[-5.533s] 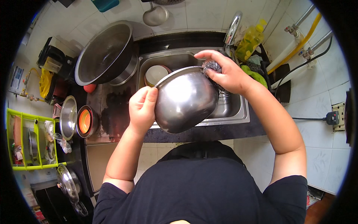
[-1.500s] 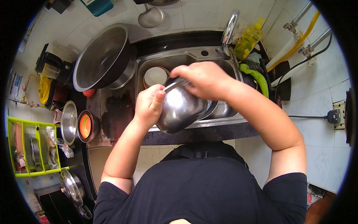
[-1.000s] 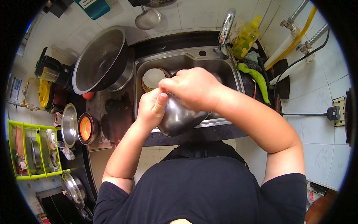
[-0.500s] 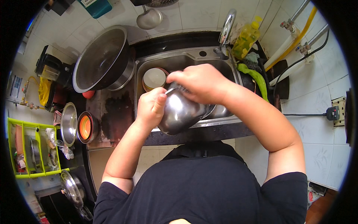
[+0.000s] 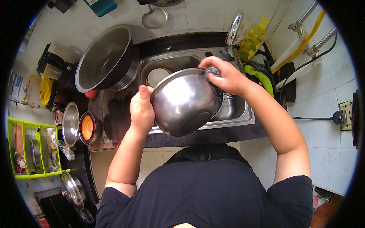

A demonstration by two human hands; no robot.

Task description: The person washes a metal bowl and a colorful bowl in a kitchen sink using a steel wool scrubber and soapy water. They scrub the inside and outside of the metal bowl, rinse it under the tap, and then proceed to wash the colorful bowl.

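Note:
A shiny steel bowl (image 5: pixel 182 100) is held tilted over the front of the sink (image 5: pixel 249 116), its rounded outside toward me. My left hand (image 5: pixel 141 110) grips its left rim, thumb pointing up. In my right hand (image 5: pixel 226 76) is a steel wool scourer (image 5: pixel 212 71), pressed to the bowl's right side near the rim. Behind the bowl, at the sink's left, part of a white bowl (image 5: pixel 156 76) shows. Something with small holes, perhaps a strainer, is partly hidden behind the steel bowl's right side.
A chrome faucet (image 5: pixel 235 30) rises at the sink's back right, near a yellow detergent bottle (image 5: pixel 253 40) and a green cloth or glove (image 5: pixel 260 79). At left stand a big dark wok-like pan (image 5: pixel 104 59), a steel basin (image 5: pixel 70 123), orange-lined bowls (image 5: pixel 87 127) and a green rack (image 5: pixel 38 176).
My right hand with the scourer has moved right, away from the left hand, along the bowl's rim. The bowl has turned, showing more of its outside, and my left hand has shifted slightly left.

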